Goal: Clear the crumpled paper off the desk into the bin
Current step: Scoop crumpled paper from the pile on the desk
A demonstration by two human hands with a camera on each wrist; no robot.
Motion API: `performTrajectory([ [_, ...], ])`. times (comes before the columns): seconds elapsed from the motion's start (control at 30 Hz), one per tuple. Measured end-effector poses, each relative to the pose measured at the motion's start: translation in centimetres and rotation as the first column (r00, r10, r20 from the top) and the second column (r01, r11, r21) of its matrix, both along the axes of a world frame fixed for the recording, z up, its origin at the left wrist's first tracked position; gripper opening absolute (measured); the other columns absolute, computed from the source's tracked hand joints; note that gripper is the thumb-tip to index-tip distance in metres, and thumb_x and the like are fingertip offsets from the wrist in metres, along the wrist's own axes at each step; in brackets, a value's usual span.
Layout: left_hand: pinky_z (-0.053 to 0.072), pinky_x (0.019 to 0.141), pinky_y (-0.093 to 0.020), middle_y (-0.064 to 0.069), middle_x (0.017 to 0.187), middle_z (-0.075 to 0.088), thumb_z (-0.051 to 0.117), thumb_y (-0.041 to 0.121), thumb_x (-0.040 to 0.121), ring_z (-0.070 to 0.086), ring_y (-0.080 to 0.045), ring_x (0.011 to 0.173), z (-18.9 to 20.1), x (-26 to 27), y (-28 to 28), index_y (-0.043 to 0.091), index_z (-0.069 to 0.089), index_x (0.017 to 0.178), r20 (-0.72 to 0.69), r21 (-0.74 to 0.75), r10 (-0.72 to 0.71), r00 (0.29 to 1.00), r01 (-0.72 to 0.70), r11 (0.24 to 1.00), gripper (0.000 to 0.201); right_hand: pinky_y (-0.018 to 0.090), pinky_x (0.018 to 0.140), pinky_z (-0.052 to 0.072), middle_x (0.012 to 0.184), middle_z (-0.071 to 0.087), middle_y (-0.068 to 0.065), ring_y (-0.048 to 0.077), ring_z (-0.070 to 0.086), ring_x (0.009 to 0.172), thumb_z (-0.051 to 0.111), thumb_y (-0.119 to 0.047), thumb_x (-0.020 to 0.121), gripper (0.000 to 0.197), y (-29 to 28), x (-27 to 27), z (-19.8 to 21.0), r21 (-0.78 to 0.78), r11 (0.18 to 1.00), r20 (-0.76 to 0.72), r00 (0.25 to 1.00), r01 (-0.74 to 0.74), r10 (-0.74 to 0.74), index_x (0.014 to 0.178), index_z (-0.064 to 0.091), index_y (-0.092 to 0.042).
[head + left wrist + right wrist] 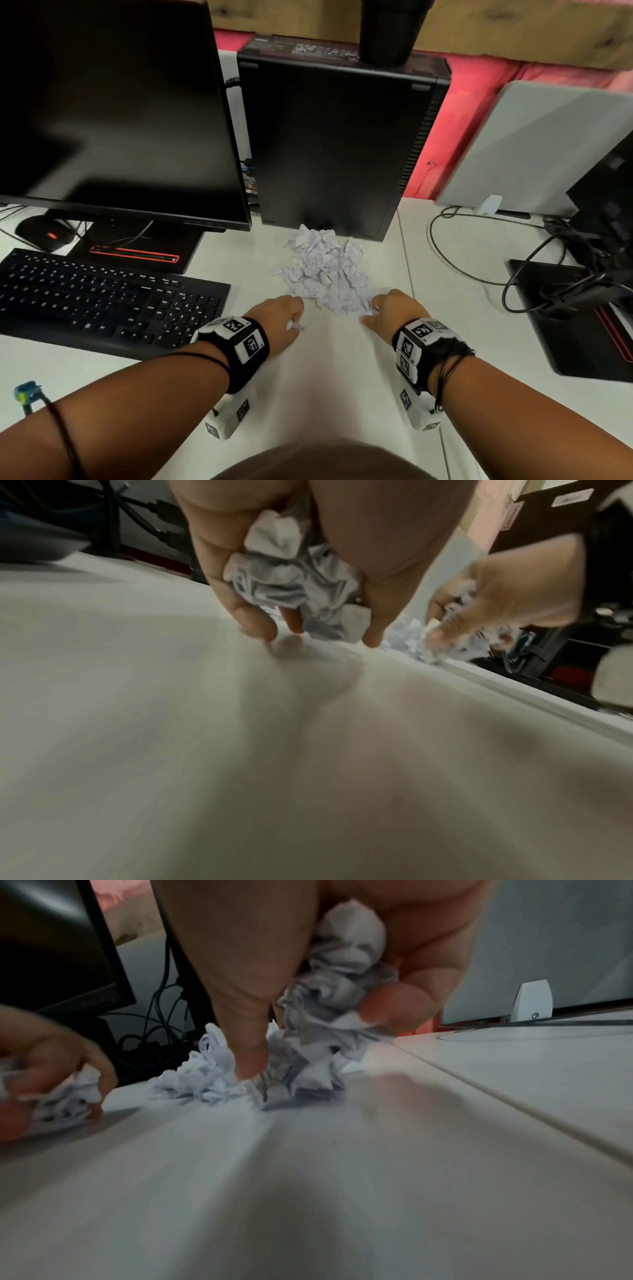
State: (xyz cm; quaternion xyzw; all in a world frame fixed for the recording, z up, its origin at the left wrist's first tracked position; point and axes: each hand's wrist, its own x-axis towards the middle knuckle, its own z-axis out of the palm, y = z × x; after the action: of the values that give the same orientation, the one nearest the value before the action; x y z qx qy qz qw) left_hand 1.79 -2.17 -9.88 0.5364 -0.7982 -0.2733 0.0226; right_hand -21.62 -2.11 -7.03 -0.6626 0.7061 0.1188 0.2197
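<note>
Clutching crumpled paper [291,569] in each grip, pile [323,267] just beyond

Bare forearms; black wristbands [241,349] with white black-patterned marker blocks; thin black cords [448,368] round wrists.

1. A heap of crumpled paper [323,269] lies on the surface [342,377], just before the upright computer case [337,137]
2. The monitor [116,109] stands left of the case, with the keyboard [102,301] before it and a mouse [46,233] behind the keyboard's left end
3. A cup [390,31] sits on top of the case
4. A partition panel [534,147] stands right of the case; cables [479,246] lie before it
5. The left hand [281,318] is at the heap's near left edge, the right hand [394,315] at its near right edge, each with paper inside its fingers
6. The hands are apart, bare surface between them
</note>
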Motion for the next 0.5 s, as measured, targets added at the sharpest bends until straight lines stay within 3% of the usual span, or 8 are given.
performTrajectory([
  [0.1,0.035,0.069,-0.023,0.007,0.089,0.049,0.053,0.021,0.085,0.05,-0.018,0.08,1.1,0.2,-0.3,0.022,0.046,0.099,-0.015,0.037,0.094,0.995,-0.093,0.995,0.016,0.023,0.083,0.037,0.129,0.049,0.006,0.023,0.052,0.115,0.049,-0.039,0.091,0.038,0.8,0.1,-0.1,0.019,0.999,-0.005,0.999,-0.034,0.035,0.124,0.055,-0.022],
  [0.23,0.041,0.077,-0.023,0.005,0.102,0.052,0.052,0.022,0.087,0.05,-0.017,0.086,1.7,-0.2,-0.7,0.031,0.043,0.124,-0.02,0.071,0.1,0.995,-0.098,0.993,0.039,0.022,0.074,0.036,0.115,0.055,0.003,0.02,0.056,0.103,0.053,-0.032,0.087,0.023,1.8,0.7,0.3,0.058,0.992,-0.018,0.994,-0.109,0.11,0.105,0.059,-0.02],
  [0.3,0.04,0.086,-0.022,0.004,0.117,0.053,0.052,0.022,0.087,0.053,-0.018,0.099,1.7,-0.5,-0.7,0.034,0.046,0.125,-0.024,0.079,0.1,0.995,-0.098,0.992,0.039,0.023,0.073,0.037,0.109,0.056,0.003,0.02,0.056,0.098,0.055,-0.032,0.085,0.015,2.1,0.9,0.3,0.062,0.991,-0.005,0.993,-0.118,0.119,0.095,0.056,-0.021],
  [0.37,0.038,0.091,-0.022,0.006,0.124,0.052,0.051,0.022,0.088,0.053,-0.018,0.11,1.7,-0.8,-0.6,0.031,0.052,0.121,-0.028,0.078,0.09,0.996,-0.088,0.993,0.035,0.023,0.075,0.04,0.11,0.056,0.002,0.02,0.056,0.099,0.056,-0.034,0.084,0.022,2.5,0.8,0.5,0.051,0.993,0.027,0.994,-0.106,0.104,0.101,0.059,-0.02],
  [0.43,0.041,0.094,-0.026,0.004,0.121,0.052,0.05,0.022,0.089,0.053,-0.019,0.109,1.9,-1.0,-0.3,0.028,0.056,0.117,-0.024,0.082,0.085,0.996,-0.083,0.993,0.029,0.024,0.081,0.043,0.114,0.057,0.002,0.02,0.056,0.104,0.058,-0.038,0.085,0.033,2.8,0.5,0.8,0.013,0.995,0.057,0.994,-0.099,0.098,0.112,0.06,-0.02],
  [0.5,0.041,0.093,-0.027,0.003,0.116,0.052,0.048,0.025,0.092,0.054,-0.019,0.105,2.2,-1.1,0.2,0.024,0.057,0.114,-0.022,0.073,0.1,0.995,-0.098,0.992,0.024,0.025,0.083,0.045,0.111,0.058,0.002,0.019,0.057,0.099,0.061,-0.039,0.085,0.033,3.1,0.4,1.2,-0.046,0.996,0.137,0.987,-0.079,0.085,0.11,0.06,-0.018],
])
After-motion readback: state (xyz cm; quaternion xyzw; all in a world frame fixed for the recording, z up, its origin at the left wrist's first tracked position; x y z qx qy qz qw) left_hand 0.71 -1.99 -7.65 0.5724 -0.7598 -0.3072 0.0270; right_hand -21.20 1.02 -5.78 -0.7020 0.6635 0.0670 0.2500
